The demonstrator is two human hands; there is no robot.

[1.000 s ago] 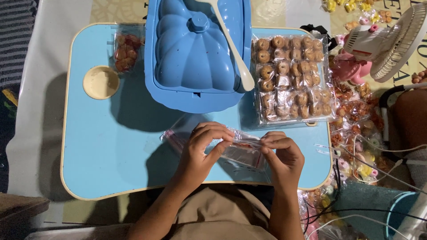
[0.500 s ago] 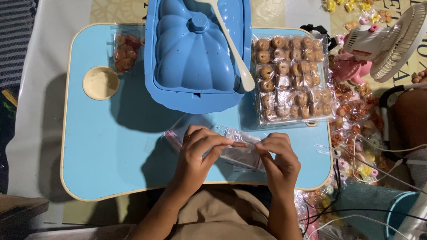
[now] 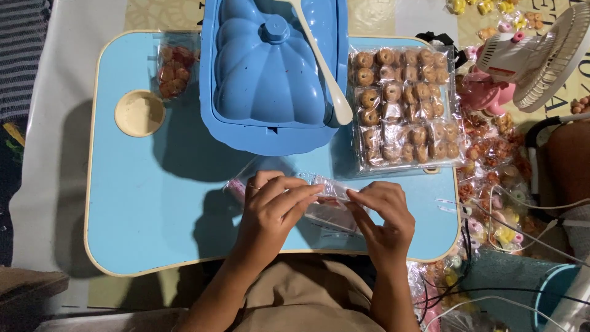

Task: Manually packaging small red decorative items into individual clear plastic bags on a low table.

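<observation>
Near the front edge of the light-blue lap table with a cream rim (image 3: pixel 141 215), both hands work one small clear plastic packet with pinkish contents (image 3: pixel 329 206). Left hand (image 3: pixel 270 212) lies over the packet's left part, fingers curled, fingertips pinching its top edge; a ring shows on one finger. Right hand (image 3: pixel 381 218) pinches the same edge from the right, fingertips nearly meeting the left's. Packet rests on the table surface, mostly covered by the hands, so its seal state can't be told. Behind the hands sits a large blue plastic lidded container with a pumpkin-shaped lid (image 3: pixel 270 67), a white plastic spoon (image 3: pixel 322 61) lying across its right side. Just right of it is a flat sheet of clear packets filled with small brown ring-shaped snacks (image 3: pixel 402 104), overhanging the table's right edge a little. Far left: a round cream cup recess (image 3: pixel 139 112) and a small clear bag of red snacks (image 3: pixel 175 71). Off the table to the right, a white and pink small fan (image 3: pixel 528 55) and loose packets on the floor (image 3: pixel 491 203). Risk, as I judge it: thin film and a tight two-sided pinch, so too hard a pull could tear it or spill contents; the packet could also slide toward the near edge.
</observation>
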